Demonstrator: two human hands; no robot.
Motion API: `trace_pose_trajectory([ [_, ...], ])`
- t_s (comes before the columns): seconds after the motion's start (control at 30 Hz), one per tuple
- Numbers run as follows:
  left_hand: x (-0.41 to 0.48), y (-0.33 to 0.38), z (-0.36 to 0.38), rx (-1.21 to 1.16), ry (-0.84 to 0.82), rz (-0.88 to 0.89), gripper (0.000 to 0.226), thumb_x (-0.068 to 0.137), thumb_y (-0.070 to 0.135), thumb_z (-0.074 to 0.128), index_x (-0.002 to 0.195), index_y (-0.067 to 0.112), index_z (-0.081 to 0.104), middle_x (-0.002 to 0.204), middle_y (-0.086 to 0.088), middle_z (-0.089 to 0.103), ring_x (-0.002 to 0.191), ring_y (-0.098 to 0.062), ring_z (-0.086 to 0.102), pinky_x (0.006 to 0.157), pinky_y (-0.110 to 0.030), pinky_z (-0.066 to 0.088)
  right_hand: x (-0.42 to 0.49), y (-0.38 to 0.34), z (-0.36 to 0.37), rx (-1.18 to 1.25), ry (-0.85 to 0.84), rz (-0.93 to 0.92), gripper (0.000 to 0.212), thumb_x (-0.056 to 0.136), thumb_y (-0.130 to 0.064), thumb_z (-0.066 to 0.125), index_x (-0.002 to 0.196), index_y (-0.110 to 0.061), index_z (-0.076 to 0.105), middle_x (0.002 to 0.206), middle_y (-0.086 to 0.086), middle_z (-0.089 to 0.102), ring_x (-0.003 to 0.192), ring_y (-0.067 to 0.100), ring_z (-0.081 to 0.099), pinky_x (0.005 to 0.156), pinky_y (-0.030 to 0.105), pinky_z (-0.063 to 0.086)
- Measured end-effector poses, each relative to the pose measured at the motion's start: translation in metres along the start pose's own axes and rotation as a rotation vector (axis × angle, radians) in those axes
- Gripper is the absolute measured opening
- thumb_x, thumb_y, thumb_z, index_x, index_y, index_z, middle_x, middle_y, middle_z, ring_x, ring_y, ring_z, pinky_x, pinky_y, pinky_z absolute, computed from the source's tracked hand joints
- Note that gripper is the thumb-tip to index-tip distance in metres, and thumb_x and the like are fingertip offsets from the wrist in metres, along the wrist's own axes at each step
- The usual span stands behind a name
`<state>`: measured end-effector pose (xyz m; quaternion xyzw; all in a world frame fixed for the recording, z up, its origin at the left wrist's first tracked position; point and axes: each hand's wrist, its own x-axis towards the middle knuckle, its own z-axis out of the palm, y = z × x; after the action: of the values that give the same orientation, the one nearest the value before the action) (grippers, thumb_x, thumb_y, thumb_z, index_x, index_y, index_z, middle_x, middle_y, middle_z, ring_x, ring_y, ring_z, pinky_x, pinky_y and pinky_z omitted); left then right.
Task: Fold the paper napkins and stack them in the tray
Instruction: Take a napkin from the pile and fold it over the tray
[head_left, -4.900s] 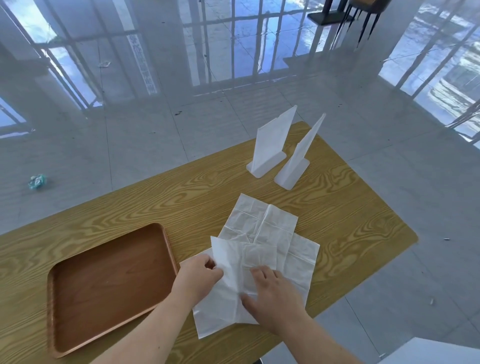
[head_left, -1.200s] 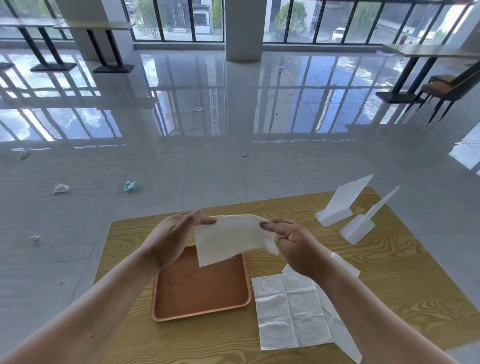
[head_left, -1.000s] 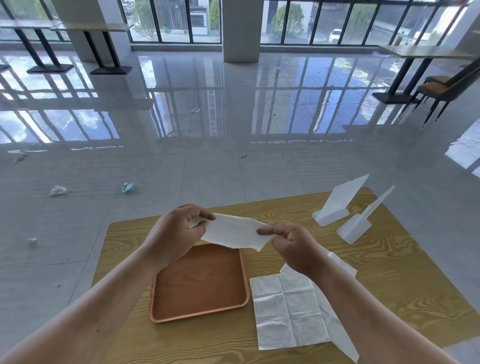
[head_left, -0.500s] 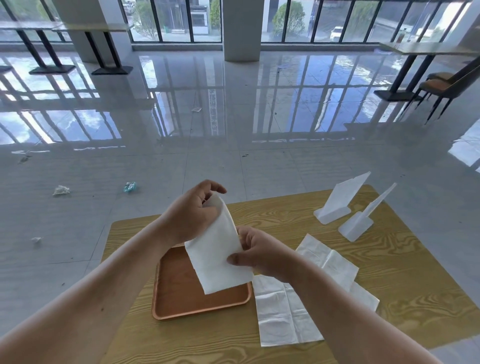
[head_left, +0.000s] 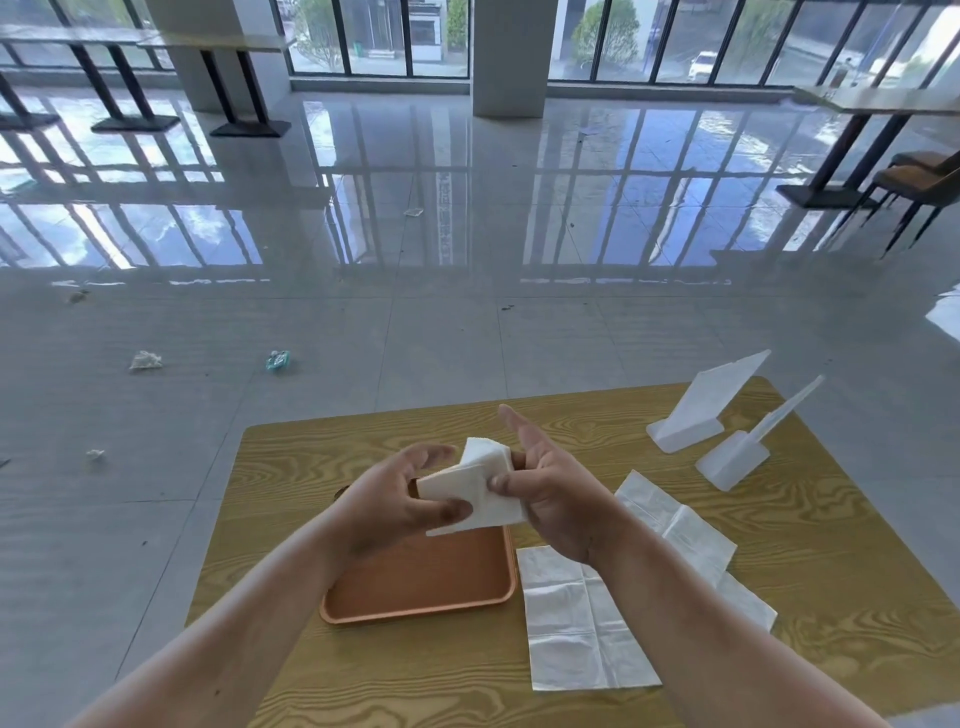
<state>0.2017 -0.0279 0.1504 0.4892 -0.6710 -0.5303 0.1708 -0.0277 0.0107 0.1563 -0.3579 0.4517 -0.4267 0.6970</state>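
Note:
A folded white napkin (head_left: 475, 486) hangs in the air above the far end of the brown tray (head_left: 421, 582). My left hand (head_left: 395, 501) pinches its left side between thumb and fingers. My right hand (head_left: 550, 488) pinches its right side with thumb and lower fingers, the index finger raised. The tray lies on the wooden table (head_left: 810, 545) with nothing visible in it; its far edge is hidden by my hands. Unfolded white napkins (head_left: 582, 629) lie flat to the right of the tray.
Two white plastic stands (head_left: 696, 410) sit at the table's far right corner. Scraps of litter (head_left: 145, 360) lie on the shiny tiled floor beyond the table. Other tables and a chair (head_left: 919, 182) stand far off.
The napkin was lifted off the table and folded smaller in the air; half a second ago it hung long and upright, now it is a compact fold pinched between both hands over the tray.

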Motion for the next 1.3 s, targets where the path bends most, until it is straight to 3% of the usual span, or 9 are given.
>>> trace_pose_trajectory([
  [0.1,0.0,0.0,0.004,-0.021,0.111,0.029,0.033,0.072,0.048,0.086,0.103,0.041,0.075,0.086,0.008,0.079,0.075,-0.008,0.071,0.069,-0.029,0.056,0.0,-0.004,0.003,0.047,0.022,-0.016,0.092,0.09,0.012,0.058,0.164,-0.028,0.021,0.119,0.028,0.072,0.101,0.03,0.07,0.092,0.041,0.06],
  [0.2,-0.001,0.003,0.003,-0.024,0.167,0.073,0.004,0.088,0.031,0.077,0.092,0.033,0.079,0.076,-0.003,0.075,0.063,-0.01,0.061,0.058,-0.025,0.05,-0.001,-0.004,0.005,-0.043,0.064,0.004,0.076,0.096,0.015,0.054,0.157,-0.027,0.035,0.128,0.034,0.067,0.106,0.033,0.068,0.103,0.053,0.054],
  [0.33,-0.005,0.011,-0.002,-0.111,0.145,0.06,0.006,0.092,0.031,0.075,0.089,0.026,0.078,0.072,0.001,0.071,0.064,-0.014,0.058,0.062,-0.032,0.047,0.0,-0.004,0.006,-0.196,0.097,0.008,0.05,0.095,0.013,0.059,0.136,-0.016,0.061,0.112,0.015,0.073,0.097,0.02,0.073,0.087,0.036,0.062],
  [0.43,-0.006,0.017,-0.006,-0.23,0.099,0.038,0.017,0.089,0.037,0.072,0.093,0.02,0.076,0.085,-0.016,0.074,0.073,-0.021,0.067,0.068,-0.037,0.053,0.001,-0.007,0.004,-0.376,0.153,-0.013,0.028,0.093,0.004,0.066,0.114,-0.013,0.074,0.1,0.01,0.075,0.082,0.009,0.069,0.071,0.022,0.056],
  [0.67,-0.004,0.026,-0.009,-0.403,0.133,0.024,0.012,0.099,0.026,0.071,0.104,0.02,0.079,0.103,-0.013,0.08,0.088,-0.026,0.075,0.074,-0.039,0.061,0.002,-0.011,0.003,-0.25,0.185,-0.023,0.007,0.093,-0.014,0.066,0.088,-0.016,0.071,0.085,0.002,0.069,0.087,0.015,0.062,0.087,0.033,0.05],
  [0.83,-0.003,0.033,-0.004,-0.599,0.194,-0.002,0.019,0.102,0.021,0.067,0.114,0.01,0.077,0.114,-0.021,0.078,0.099,-0.038,0.075,0.078,-0.05,0.065,0.0,-0.01,0.013,-0.005,-0.037,0.063,0.032,0.093,-0.013,0.072,0.12,0.002,0.071,0.107,0.014,0.075,0.099,0.026,0.071,0.092,0.042,0.057],
  [1.03,-0.005,0.028,-0.005,-0.62,0.111,-0.111,0.025,0.102,0.023,0.067,0.12,0.008,0.075,0.113,-0.018,0.08,0.099,-0.033,0.078,0.079,-0.046,0.066,0.004,-0.01,0.018,0.086,0.115,0.078,0.012,0.102,-0.015,0.066,0.11,-0.011,0.075,0.107,0.012,0.08,0.099,0.027,0.076,0.092,0.052,0.062],
  [1.2,-0.002,0.02,-0.004,-0.568,0.142,-0.152,0.019,0.105,0.019,0.063,0.108,0.008,0.078,0.089,-0.018,0.073,0.066,-0.022,0.064,0.05,-0.028,0.054,0.005,-0.009,0.018,0.04,0.212,0.14,0.012,0.106,-0.021,0.06,0.111,-0.017,0.07,0.101,0.011,0.072,0.077,0.026,0.065,0.048,0.032,0.049],
  [1.3,0.0,0.015,-0.002,-0.597,0.143,-0.138,0.025,0.107,0.015,0.058,0.099,0.02,0.08,0.081,-0.006,0.074,0.062,-0.014,0.062,0.05,-0.027,0.052,0.005,-0.008,0.015,0.105,0.176,0.128,0.015,0.107,-0.013,0.057,0.117,-0.013,0.067,0.099,0.015,0.068,0.062,0.021,0.054,0.044,0.028,0.049],
])
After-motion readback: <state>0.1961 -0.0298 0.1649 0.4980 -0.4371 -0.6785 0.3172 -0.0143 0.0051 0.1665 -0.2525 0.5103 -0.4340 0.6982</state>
